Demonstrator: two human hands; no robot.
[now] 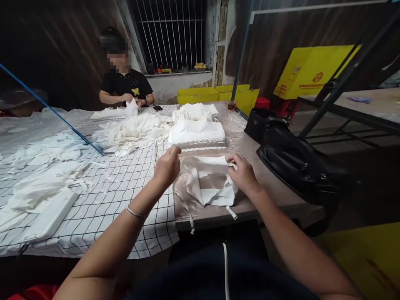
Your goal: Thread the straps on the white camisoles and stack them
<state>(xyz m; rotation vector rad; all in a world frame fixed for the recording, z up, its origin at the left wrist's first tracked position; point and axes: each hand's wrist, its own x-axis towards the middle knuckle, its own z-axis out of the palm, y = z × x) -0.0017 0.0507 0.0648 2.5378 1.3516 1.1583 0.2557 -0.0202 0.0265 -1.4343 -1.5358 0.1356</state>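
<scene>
On the table (239,143), one cloth (218,197) is pinched by the right hand (245,173), the left hand (168,166) fisted, contents unclear; one carton (308,68) is logo-marked.

the person is wearing dark, navy-looking clothing (193,273) and a slim silvery bangle (136,215) on the left wrist; a white cord (226,271) (thin, nearly straight) is hanging in front, and both hands (168,167) are showing bare.
</scene>
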